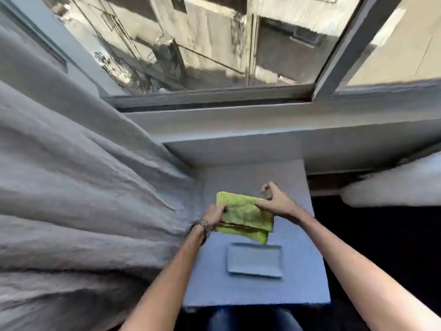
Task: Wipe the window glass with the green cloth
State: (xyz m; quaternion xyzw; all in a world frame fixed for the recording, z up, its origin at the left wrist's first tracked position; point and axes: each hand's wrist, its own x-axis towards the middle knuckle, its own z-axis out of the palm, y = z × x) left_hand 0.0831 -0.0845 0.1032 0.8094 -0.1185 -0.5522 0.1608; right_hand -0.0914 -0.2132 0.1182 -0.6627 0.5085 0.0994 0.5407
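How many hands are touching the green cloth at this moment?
2. The left hand grips the left edge of the green cloth; the right hand pinches its upper right corner. No other hand is in view.

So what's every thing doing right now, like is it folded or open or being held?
green cloth: folded, held above the table by both hands.
left hand: gripping the cloth's left edge.
right hand: pinching the cloth's right edge.
window glass: not touched by the cloth yet.
curtain: pulled to the left side, bunched in folds.
tray: flat on the table, nothing in it.
wristwatch: worn on the left wrist.
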